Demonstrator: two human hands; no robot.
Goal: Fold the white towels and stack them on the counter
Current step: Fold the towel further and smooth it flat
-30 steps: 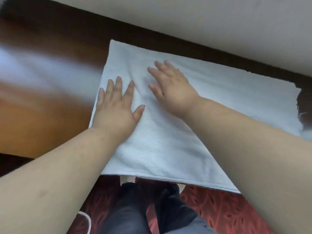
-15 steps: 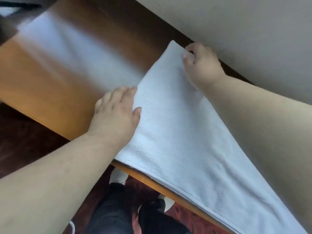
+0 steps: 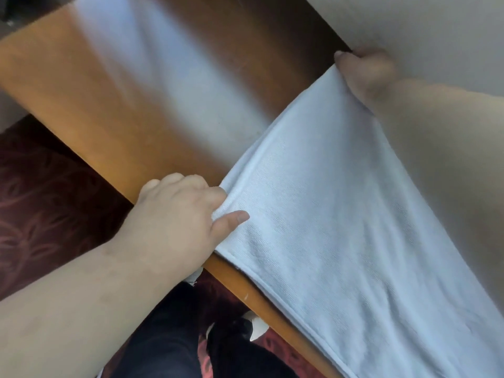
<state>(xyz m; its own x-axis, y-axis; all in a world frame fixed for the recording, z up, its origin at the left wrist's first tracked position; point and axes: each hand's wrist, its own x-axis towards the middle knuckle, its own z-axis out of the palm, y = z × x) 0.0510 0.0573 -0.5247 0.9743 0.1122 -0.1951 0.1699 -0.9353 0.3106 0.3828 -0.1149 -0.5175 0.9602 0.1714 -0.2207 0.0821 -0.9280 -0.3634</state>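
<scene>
A white towel lies along the wooden counter, running from the middle toward the lower right. My left hand pinches its near left corner at the counter's front edge, thumb on top and fingers curled under the hem. My right hand grips the far left corner close to the wall, fingers curled round the cloth. The left end of the towel is raised off the wood between the two hands.
A pale wall runs along the back of the counter. Bare glossy wood stretches to the left of the towel. Below the front edge are dark red patterned carpet and my legs in dark trousers.
Both hands went from pressing flat on the towel to taking its left corners. The left end has since lifted off the counter and moved right.
</scene>
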